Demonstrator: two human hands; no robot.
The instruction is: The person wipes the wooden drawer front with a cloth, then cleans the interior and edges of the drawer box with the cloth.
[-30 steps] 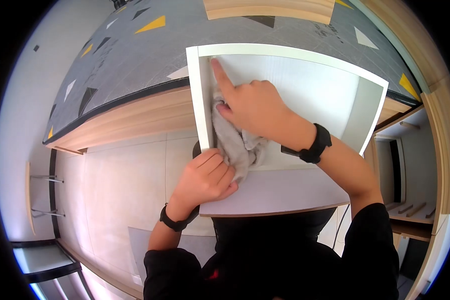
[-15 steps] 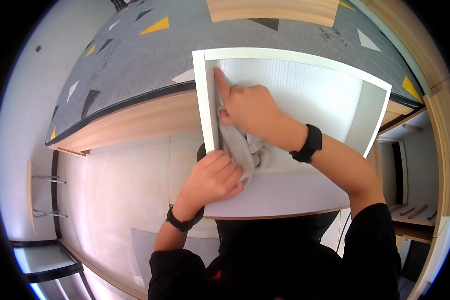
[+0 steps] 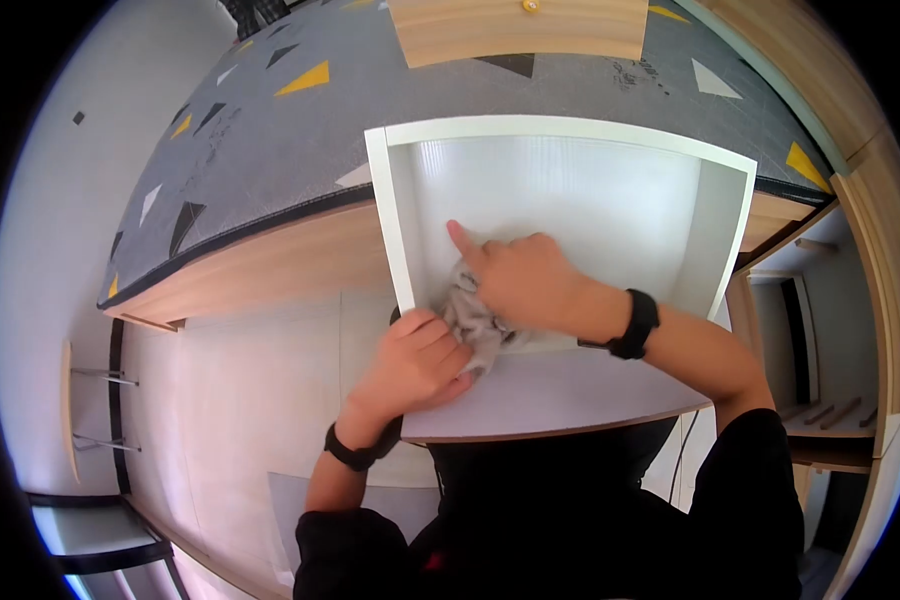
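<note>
Cloth (image 3: pixel 473 332) bunched under my right hand (image 3: pixel 525 285), drawer (image 3: pixel 560 126) gripped by my left hand (image 3: pixel 420 358)

On my right hand the forefinger ran out straight, ahead and a little left, its tip over the pale inside of the drawer; whether it touched that surface I could not tell. The other fingers were bent in above the grey cloth, which lay crumpled beneath and just to the left of them, in the drawer's near left corner. I could not tell whether they pinched it or merely pressed on it. My left fingers were folded closely over the near end of the drawer's left wall, with the cloth right beside them. A dark band (image 3: pixel 638 325) circled each wrist.

To the right of my left thumb, nearer my body than the right fingers, a pale panel (image 3: pixel 570 392) ran across my black clothing (image 3: pixel 550 510). Beyond my right fingertip, past the drawer's far rim, stretched a grey surface (image 3: pixel 370 110) with yellow, white and dark triangles, and a wooden panel (image 3: pixel 525 42) showed there. Left of my left hand lay the tiled floor (image 3: pixel 260 380); off to the right of my right hand stood wooden shelving (image 3: pixel 828 455).
</note>
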